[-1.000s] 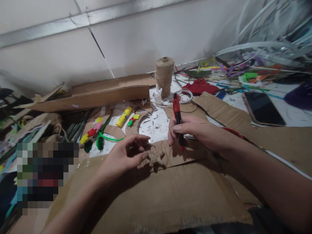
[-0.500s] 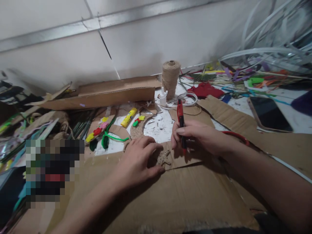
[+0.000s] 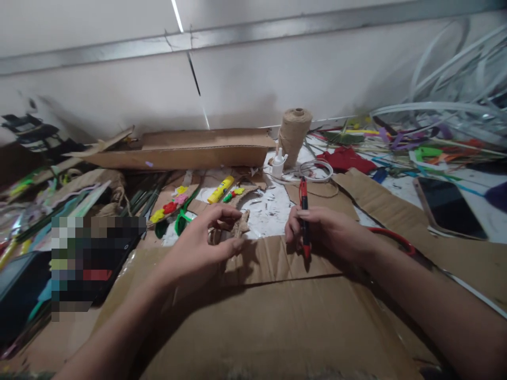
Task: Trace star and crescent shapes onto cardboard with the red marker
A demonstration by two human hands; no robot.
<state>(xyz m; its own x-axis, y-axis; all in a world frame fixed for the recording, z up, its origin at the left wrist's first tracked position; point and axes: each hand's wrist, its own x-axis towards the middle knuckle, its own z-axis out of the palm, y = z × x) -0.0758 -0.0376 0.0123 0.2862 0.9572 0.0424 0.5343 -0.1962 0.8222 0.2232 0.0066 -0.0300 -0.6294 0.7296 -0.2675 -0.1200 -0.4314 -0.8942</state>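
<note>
1. Your small, tan, star-shaped piece of jute-covered cardboard (image 3: 240, 225) sits at your left fingertips, just past the upper edge of the brown corrugated cardboard sheet (image 3: 277, 332). Your left hand hides part of it, so you can't tell its full outline.
2. Expect it to be light and a little stiff, with a rough, grippy surface. Its narrow points may bend or fray, so take hold of it by the middle rather than by a tip.
3. Your left hand (image 3: 198, 244) is curved over the piece, palm down, with the fingers (image 3: 224, 212) arched and their tips at the piece. It touches the piece, but you can't tell how firm the hold is.
4. Your right hand (image 3: 325, 230) is clenched around a slim red-and-black marker (image 3: 304, 218), which stands nearly upright with its lower end at the cardboard sheet.
5. Both forearms reach in from the bottom corners, angling toward each other, with your hands well apart.
6. Just beyond the star-shaped piece lies a curved strip of coiled jute cord (image 3: 241, 196). A yellow glue stick (image 3: 220, 190) lies past it, and a tall spool of brown jute twine (image 3: 293, 136) stands farther back, beside a small white plastic bottle (image 3: 278, 163).
</note>
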